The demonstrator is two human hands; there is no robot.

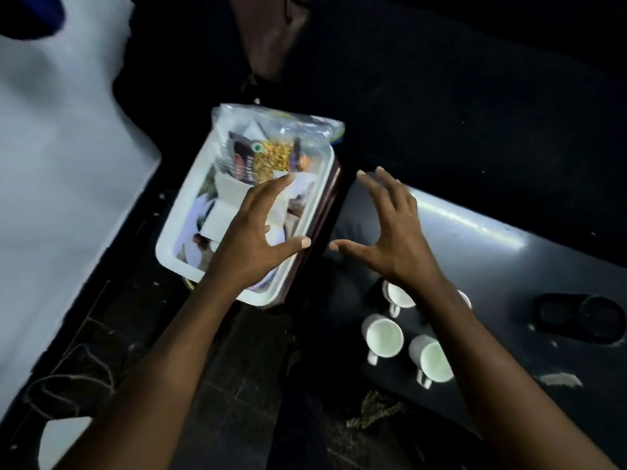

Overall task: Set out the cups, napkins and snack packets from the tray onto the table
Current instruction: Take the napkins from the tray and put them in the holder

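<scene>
1. The left hand hovers over the tray with fingers spread, gripping nothing.
2. The right hand hangs just beside the tray's right edge, fingers spread wide and empty.
3. The tray is white and rectangular; its long axis runs from lower left to upper right.
4. Folded white napkins lie inside it, under the left hand.
5. A clear snack packet with yellow contents rests at the tray's far end, overhanging the rim.
6. Four white cups stand upright on the dark table, near the right forearm, handles pointing toward the viewer.
</scene>
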